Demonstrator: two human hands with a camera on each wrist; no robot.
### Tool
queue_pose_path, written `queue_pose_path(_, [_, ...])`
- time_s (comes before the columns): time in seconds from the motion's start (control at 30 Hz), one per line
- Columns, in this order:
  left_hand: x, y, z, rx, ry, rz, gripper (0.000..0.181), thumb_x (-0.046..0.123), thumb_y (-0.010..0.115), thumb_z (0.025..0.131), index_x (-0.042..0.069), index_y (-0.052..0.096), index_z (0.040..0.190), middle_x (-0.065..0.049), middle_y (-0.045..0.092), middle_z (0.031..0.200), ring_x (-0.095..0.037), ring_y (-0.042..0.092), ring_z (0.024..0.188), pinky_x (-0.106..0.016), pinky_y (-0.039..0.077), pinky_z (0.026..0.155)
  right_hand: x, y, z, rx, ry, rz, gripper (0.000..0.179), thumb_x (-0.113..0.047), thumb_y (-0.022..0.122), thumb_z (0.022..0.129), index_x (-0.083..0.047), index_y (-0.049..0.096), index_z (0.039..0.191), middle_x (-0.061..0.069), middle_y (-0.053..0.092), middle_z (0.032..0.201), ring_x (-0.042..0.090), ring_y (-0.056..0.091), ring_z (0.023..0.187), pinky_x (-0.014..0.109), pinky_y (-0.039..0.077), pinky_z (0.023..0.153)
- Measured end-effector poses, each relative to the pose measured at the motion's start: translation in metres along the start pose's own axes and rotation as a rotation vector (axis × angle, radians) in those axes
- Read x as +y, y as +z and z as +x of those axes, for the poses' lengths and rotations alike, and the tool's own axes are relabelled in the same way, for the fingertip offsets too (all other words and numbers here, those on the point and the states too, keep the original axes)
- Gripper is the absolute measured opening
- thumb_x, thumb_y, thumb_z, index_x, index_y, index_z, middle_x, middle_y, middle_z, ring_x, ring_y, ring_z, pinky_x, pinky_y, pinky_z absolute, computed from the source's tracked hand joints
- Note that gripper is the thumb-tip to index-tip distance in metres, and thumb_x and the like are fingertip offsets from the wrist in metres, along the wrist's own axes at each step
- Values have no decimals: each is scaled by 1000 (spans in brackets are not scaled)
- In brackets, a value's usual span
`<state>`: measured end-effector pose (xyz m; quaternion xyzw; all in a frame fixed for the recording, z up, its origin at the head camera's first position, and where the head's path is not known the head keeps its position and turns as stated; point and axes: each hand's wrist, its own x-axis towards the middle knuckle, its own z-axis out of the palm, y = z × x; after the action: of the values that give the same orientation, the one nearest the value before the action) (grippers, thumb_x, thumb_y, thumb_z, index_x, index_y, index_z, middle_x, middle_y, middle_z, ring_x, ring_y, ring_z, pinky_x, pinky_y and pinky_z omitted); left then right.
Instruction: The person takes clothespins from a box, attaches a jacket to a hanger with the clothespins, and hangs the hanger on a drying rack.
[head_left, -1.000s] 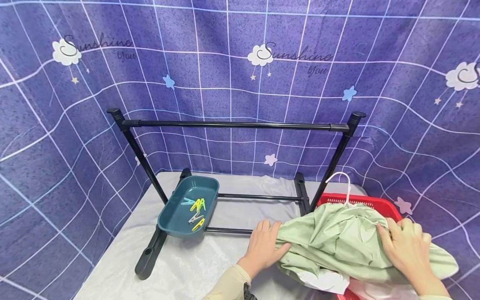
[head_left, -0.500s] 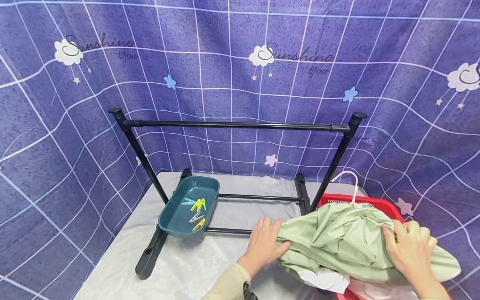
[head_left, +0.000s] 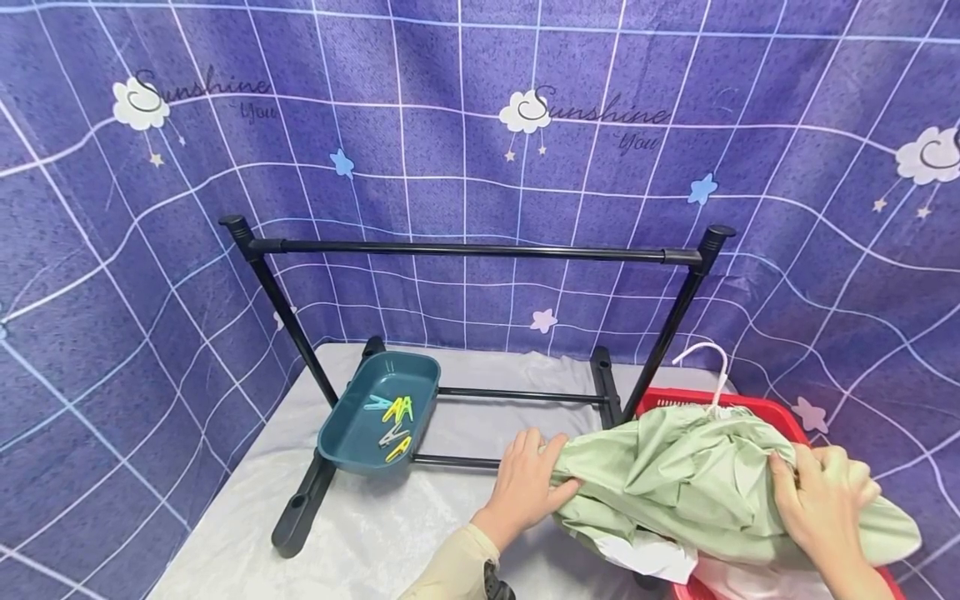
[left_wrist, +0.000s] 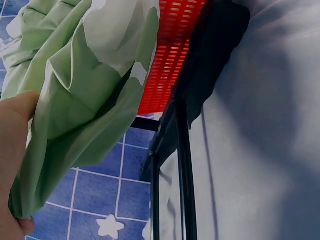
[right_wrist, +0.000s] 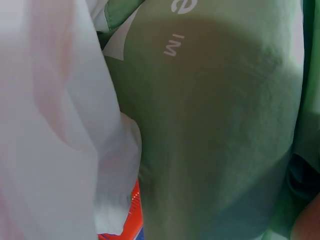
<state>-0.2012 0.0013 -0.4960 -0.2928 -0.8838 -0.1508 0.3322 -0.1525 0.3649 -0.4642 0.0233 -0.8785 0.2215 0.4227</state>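
Note:
A light green garment (head_left: 675, 483) with white parts is bunched on a pale hanger (head_left: 712, 367), whose hook sticks up from the cloth. My left hand (head_left: 522, 482) pinches the garment's left edge, thumb in front. On the other side, my right hand (head_left: 825, 492) grips the cloth with its thumb over the front. The left wrist view shows the green cloth (left_wrist: 85, 95) hanging from my left hand (left_wrist: 15, 150). Pale lettering marks the green fabric (right_wrist: 210, 125) in the right wrist view, where only a bit of my right hand (right_wrist: 307, 220) shows.
Below the garment stands a red basket (head_left: 765, 410) with white cloth in it. A black rack (head_left: 465, 249) spans the middle, with a lower frame on the grey-white cloth. At the left, a teal tray (head_left: 352, 425) holds several clothespins (head_left: 396, 410). A purple-blue patterned curtain (head_left: 450, 83) hangs behind.
The hanger's hook has shifted to the right and leans more that way. My right hand has moved slightly right with the cloth; my left hand keeps its hold at nearly the same spot.

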Motion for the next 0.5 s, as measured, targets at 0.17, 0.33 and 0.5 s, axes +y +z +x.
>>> queue_pose_path(0.17, [-1,0,1,15,7,-3,54,51,74,77,18,60,117,1,44,87,-13,39,76,-27,36,66,0,1,-2,38,-15,46,35,-28,53,92,5,53,83,28,42,88,62,29,86,70,14,74])
queue_pose_path(0.33, [-1,-1,3,45,18,-5,55,50,76,75,18,60,117,1,44,87,-13,39,75,-26,36,65,-1,0,-3,58,-17,74,33,-26,54,90,7,53,85,29,41,88,63,28,87,70,12,75])
queue_pose_path(0.5, [-1,-1,3,51,23,-9,55,50,76,75,19,60,117,2,42,86,-12,37,75,-25,34,65,-2,-1,-4,67,-12,102,31,-24,55,90,7,55,87,29,41,87,62,28,88,70,11,78])
